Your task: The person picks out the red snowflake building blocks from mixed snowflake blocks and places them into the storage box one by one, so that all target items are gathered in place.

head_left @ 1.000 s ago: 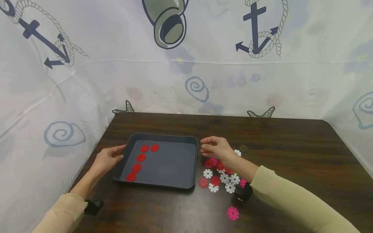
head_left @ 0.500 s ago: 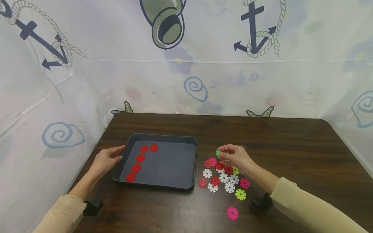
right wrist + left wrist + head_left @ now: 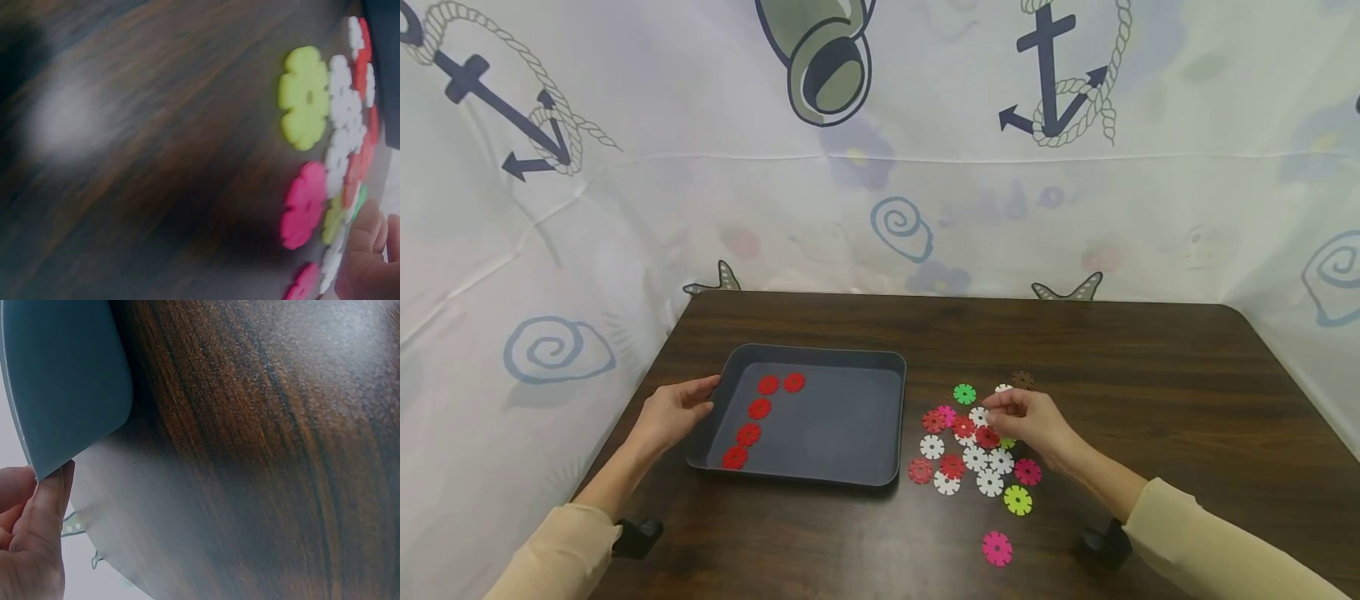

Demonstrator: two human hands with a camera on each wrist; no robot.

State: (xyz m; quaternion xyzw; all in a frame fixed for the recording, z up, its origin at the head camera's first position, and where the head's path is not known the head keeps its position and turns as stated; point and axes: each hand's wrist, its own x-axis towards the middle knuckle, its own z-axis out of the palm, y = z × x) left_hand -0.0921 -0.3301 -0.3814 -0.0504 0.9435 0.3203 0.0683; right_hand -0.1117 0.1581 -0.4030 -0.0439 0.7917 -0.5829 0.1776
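My left hand [image 3: 673,414] pinches the left rim of a dark grey rectangular tray [image 3: 842,417]; in the left wrist view, thumb and fingers [image 3: 45,512] lie on either side of the tray's edge [image 3: 69,375]. Several red notched interlocking discs [image 3: 760,408] lie in the tray along its left side and top. My right hand [image 3: 1033,423] hovers over a loose group of such discs, fingers slightly bent and thumb apart. A white disc [image 3: 978,416] lies just left of its fingertips, and a green disc [image 3: 965,394] a little farther back. No disc shows between the fingers [image 3: 365,234].
Right of the tray, white, red and pink discs overlap on the brown wooden table [image 3: 1187,400]. A yellow disc [image 3: 1018,500] and a pink disc [image 3: 997,549] lie nearer the front; a brown disc [image 3: 1022,380] is behind. A patterned white curtain [image 3: 775,208] hangs behind the table.
My right hand has moved right, from beside the tray to over the disc group, uncovering the green disc and then the white one. My left hand stays on the tray's rim.
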